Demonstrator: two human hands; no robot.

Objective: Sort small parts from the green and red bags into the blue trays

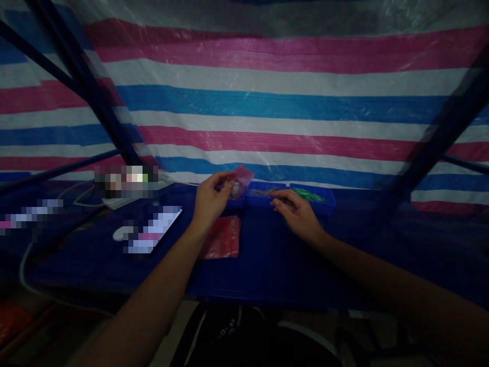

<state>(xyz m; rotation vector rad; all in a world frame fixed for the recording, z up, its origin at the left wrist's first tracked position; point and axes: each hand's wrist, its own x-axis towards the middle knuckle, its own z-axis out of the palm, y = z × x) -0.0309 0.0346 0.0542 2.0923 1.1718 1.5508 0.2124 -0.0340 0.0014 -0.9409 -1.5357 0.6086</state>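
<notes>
A small pink plastic bag (244, 179) is pinched in my left hand (214, 196), above the left end of a row of blue trays. Something pale shows inside or behind the bag, too dim to name. At the right edge of the middle blue tray (263, 203), which holds small clear or greyish pieces, is my right hand (296, 211). Its thumb and fingers are curled together; what they hold, if anything, is hidden. Beside it, green packets (307, 194) lie in the right blue tray (324, 208). A stack of pink bags (225, 239) rests on the table below my left hand.
On the blue table (275, 270), a lit phone (156, 229) and a white rounded object (123, 233) lie to the left. Behind them are a white power strip (130, 196) and cables. Blue metal posts (91, 97) and a striped plastic sheet (286, 112) stand behind.
</notes>
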